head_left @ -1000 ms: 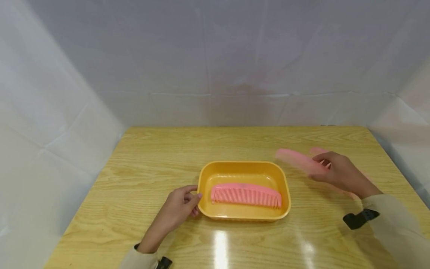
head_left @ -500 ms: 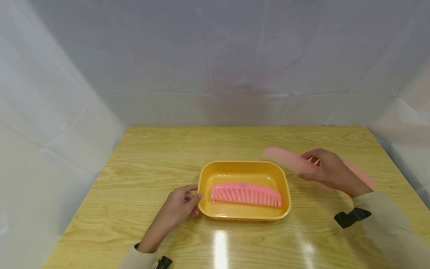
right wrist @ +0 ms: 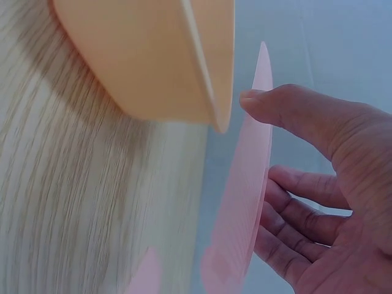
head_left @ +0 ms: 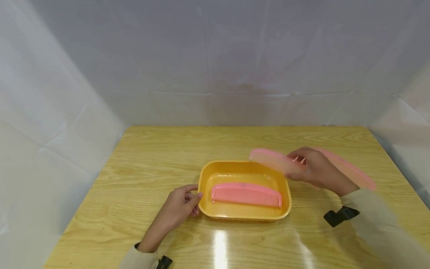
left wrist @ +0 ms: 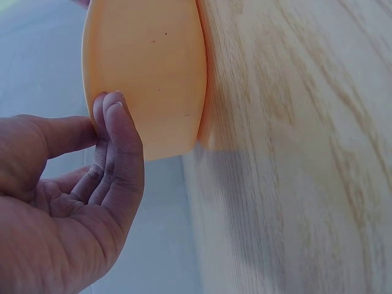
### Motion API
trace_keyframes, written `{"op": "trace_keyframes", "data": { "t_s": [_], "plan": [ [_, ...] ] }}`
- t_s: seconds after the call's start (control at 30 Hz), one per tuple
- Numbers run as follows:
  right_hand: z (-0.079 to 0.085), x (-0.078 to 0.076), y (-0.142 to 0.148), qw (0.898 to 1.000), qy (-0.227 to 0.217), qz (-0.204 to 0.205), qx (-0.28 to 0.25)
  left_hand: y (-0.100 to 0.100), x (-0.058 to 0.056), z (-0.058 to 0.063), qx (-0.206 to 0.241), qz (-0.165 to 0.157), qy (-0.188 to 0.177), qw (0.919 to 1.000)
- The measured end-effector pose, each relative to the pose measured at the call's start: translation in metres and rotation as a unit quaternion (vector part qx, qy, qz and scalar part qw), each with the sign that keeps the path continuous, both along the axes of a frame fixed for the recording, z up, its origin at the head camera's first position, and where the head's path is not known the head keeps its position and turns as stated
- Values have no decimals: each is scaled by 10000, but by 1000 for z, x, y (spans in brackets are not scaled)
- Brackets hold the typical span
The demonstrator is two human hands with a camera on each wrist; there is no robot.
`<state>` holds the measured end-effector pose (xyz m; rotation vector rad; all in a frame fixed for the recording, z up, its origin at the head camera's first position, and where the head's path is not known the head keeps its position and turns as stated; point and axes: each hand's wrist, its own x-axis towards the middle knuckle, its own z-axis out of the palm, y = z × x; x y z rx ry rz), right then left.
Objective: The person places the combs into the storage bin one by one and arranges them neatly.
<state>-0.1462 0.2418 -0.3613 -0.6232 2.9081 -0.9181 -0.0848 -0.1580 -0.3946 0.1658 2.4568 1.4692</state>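
While your left hand (head_left: 179, 206) pinches the yellow tray (head_left: 243, 217), your right hand (head_left: 314, 167) grips one pink comb (head_left: 273, 159), curved along its back.

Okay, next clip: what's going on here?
A person is working with pink combs and a yellow tray at a wooden table. The left hand pinches the tray's rim at its left end. The right hand holds one comb raised at the tray's far right corner. A second comb lies inside the tray, and a third comb is on the table to the right, partly hidden by the right hand.
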Motion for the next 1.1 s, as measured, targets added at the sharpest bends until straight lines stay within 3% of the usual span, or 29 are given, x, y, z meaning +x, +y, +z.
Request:
{"op": "trace_keyframes", "data": {
  "t_s": [0.73, 1.1],
  "plan": [
    [3, 1, -44, 9990, -246, 371, -14, 0, 0, 1, 14, -2, -36, 10000],
    [-2, -1, -64, 9968, -1, 799, 22, 1, -1, 1, 0, 5, -67, 10000]
  ]
}}
